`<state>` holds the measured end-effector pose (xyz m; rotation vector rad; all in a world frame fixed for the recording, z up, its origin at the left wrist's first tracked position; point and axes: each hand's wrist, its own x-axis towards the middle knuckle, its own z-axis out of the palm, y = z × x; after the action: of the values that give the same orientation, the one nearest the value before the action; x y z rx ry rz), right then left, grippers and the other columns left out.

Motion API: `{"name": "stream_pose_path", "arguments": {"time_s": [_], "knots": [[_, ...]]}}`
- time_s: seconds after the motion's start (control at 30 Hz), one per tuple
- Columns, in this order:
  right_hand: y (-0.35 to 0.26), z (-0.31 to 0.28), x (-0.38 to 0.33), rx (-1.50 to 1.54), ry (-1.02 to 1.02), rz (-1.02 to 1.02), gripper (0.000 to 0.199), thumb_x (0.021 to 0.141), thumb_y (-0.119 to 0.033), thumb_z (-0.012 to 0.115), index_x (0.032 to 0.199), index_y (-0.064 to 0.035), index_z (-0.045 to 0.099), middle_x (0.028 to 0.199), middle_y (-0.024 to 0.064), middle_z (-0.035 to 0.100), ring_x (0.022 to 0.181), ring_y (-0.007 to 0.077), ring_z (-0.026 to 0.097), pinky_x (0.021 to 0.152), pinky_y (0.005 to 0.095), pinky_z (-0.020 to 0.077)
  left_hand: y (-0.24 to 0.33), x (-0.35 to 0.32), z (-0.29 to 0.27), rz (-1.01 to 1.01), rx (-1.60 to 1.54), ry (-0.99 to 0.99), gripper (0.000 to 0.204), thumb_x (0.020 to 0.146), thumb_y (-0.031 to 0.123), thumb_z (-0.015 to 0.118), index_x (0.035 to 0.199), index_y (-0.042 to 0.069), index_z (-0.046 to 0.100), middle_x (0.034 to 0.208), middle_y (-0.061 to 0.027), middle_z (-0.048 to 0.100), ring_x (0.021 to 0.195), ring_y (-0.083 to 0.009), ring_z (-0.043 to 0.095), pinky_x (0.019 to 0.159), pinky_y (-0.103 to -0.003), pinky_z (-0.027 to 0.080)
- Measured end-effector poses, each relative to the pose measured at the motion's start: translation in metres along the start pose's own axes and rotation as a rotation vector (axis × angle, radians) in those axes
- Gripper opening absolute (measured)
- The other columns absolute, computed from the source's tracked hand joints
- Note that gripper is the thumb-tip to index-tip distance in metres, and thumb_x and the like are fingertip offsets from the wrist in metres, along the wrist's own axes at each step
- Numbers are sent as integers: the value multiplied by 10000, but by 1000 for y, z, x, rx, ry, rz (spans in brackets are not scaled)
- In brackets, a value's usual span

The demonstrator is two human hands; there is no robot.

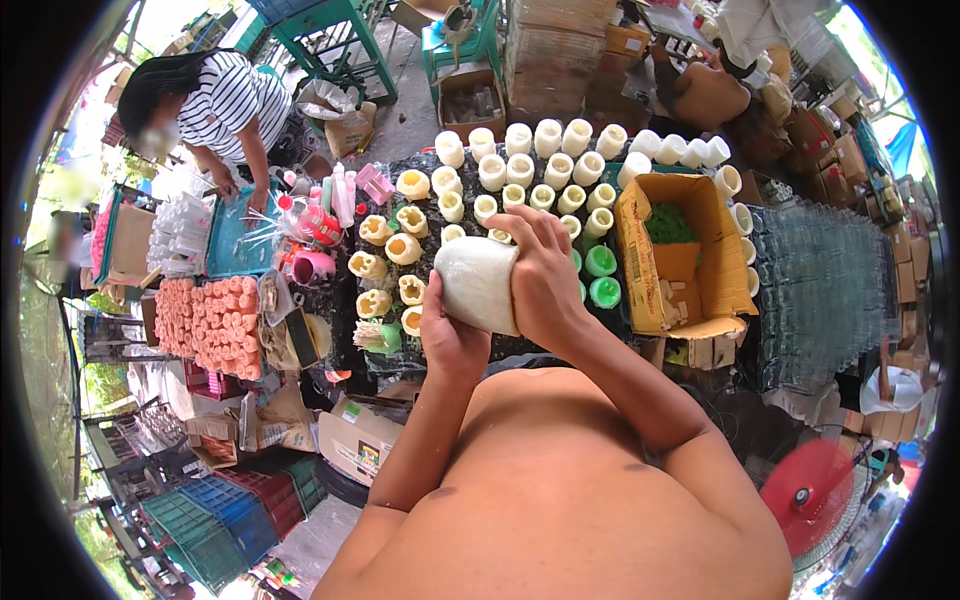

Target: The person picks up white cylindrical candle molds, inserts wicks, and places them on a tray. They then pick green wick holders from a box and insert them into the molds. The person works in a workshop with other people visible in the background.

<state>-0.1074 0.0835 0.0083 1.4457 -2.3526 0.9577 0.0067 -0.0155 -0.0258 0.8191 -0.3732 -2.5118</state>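
Both hands hold one white mould point(474, 283), chest-high, above the near edge of the dark work table point(520, 348).

Hands:
- Left hand point(448, 338): under/behind the mould's lower left side, palm cupping it, thumb up along the wall. Grip closed on the mould.
- Right hand point(538, 280): wrapped over the mould's right end, fingers point(520, 225) curled across the top. Grip closed on the mould; cannot tell how far the fingers reach inside, if at all.

Mould: pale, rounded, cylinder-like, lying tilted w/ long axis roughly left-right. Not touching the table.

Table, beyond the hands:
- Rows of white cylinders point(545, 160), upright, packed close, across the far half.
- Yellowish carved pieces point(390, 250) in a loose group at left-centre, approx. flower-shaped.
- Green round pieces point(602, 275) just right of the right hand, near the box.
- Cardboard box point(690, 255), open, on the right; green stuff point(668, 222) in its far corner, small pale bits at its near end.

Surroundings:
- Left: tray area w/ orange-pink pieces point(215, 315) in tight rows; pink cup point(312, 265) beside it.
- Far left: a second person in a striped shirt point(232, 100), bent over a blue tray point(232, 235), hands down on it. Well apart from the mould.
- Right: large stack of clear plastic items point(820, 290); detail too small to tell.
- Lower right: red fan point(805, 495) on the floor.
- Lower left: blue and green crates point(215, 515).
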Motion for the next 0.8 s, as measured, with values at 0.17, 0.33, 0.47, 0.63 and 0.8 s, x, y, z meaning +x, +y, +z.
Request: {"name": "stream_pose_path", "arguments": {"time_s": [0.17,0.33,0.47,0.63,0.8], "knots": [[10,-3,-4,140,-52,-41,372,689,-86,846,1046,-21,761,1433,103,586,1425,373,473,1204,540,327,-3,-3,-6,87,116,-61,527,1143,469,486,1509,91,509,1473,-93,614,1376,-244,592,1171,-452,469],[25,-2,-23,350,-7,20,442,657,-146,916,1072,-72,783,1458,97,577,1425,396,462,1200,523,368,-11,-9,-2,358,359,-119,521,1088,368,674,1447,73,439,1390,-95,568,1244,-192,601,1094,-374,504],[36,-1,-49,598,-63,160,379,758,-62,880,1125,-89,790,1450,112,592,1349,330,546,1151,457,428,-16,-16,-2,593,686,-216,572,1014,260,781,1422,78,424,1451,-108,489,1308,-173,508,1125,-359,443],[48,5,-68,857,-143,342,426,781,27,824,1196,-49,773,1366,115,645,1262,287,616,1109,402,472,-25,-12,1,787,736,-375,631,946,102,822,1383,102,365,1613,-272,319,1496,-331,407,1183,-476,441],[45,7,-71,836,-121,392,408,813,43,763,1216,-24,760,1302,128,681,1213,271,649,1078,380,485,-25,-1,-3,1017,869,-495,579,930,74,825,1290,129,375,1584,-324,330,1505,-417,399,1171,-524,441]]}}
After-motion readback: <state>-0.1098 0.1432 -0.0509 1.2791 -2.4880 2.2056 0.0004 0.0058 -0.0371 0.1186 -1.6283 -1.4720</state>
